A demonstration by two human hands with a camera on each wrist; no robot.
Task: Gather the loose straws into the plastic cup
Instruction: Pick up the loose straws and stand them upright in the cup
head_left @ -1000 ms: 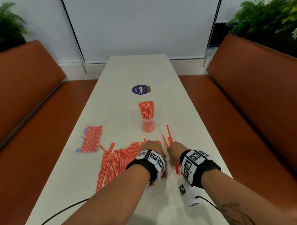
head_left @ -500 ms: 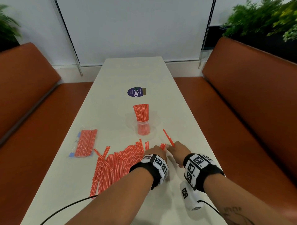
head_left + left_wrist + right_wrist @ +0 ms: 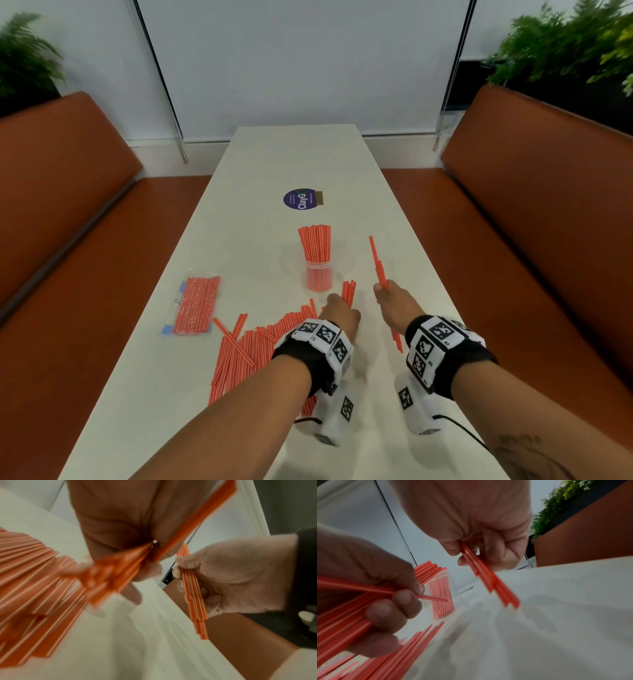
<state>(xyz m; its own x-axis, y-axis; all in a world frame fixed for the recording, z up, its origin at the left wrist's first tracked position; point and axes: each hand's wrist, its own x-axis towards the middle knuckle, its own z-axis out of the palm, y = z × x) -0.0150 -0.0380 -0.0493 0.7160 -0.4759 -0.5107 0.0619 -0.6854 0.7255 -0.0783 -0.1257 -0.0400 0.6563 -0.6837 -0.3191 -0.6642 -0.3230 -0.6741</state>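
A clear plastic cup (image 3: 319, 274) stands mid-table with a bunch of red straws (image 3: 315, 242) upright in it. Loose red straws (image 3: 251, 346) lie in a pile near the front left. My left hand (image 3: 339, 313) grips a bundle of straws (image 3: 348, 291) just in front of the cup; the left wrist view shows that bundle (image 3: 193, 520) running through its curled fingers. To the right of the cup, my right hand (image 3: 394, 301) holds a thin bundle of straws (image 3: 378, 265) lifted off the table, pinched in the fingers (image 3: 494, 553).
A sealed bag of red straws (image 3: 195, 305) lies at the left of the white table (image 3: 294, 161). A purple round sticker (image 3: 300, 199) sits beyond the cup. Orange benches (image 3: 534, 192) flank both long sides, with plants behind them.
Both hands have risen from the pile, each with straws. The right hand moved right and up, its bundle now pointing away from me; the left hand lifted its bundle toward the cup.
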